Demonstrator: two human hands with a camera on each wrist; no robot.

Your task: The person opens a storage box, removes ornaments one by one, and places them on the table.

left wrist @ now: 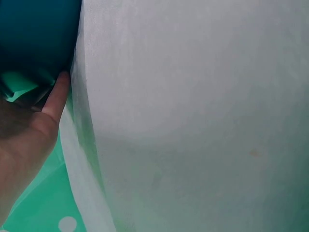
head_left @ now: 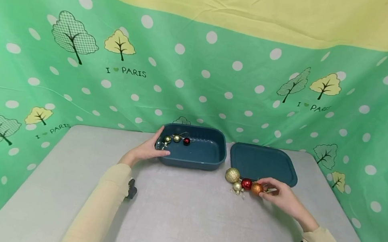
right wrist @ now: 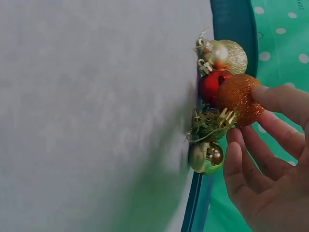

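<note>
A dark blue rectangular box (head_left: 192,163) stands at the back of the table, with two small gold baubles (head_left: 177,138) and a dark red bauble (head_left: 186,141) inside at its left end. My left hand (head_left: 148,147) grips that left end, thumb over the front rim; the left wrist view shows only part of the hand against the box (left wrist: 38,34). My right hand (head_left: 281,196) pinches an orange glitter bauble (right wrist: 240,99) between thumb and fingers. Close beside it lie a red bauble (head_left: 246,184), a gold glitter bauble (head_left: 232,175) and a smaller gold bauble (head_left: 237,187).
A flat blue lid (head_left: 263,162) lies right of the box, behind the baubles. In the right wrist view, a green glitter bauble (right wrist: 210,124) and a shiny gold bauble (right wrist: 199,157) sit near the fingers. A green dotted curtain (head_left: 199,77) hangs behind the grey table (head_left: 182,216).
</note>
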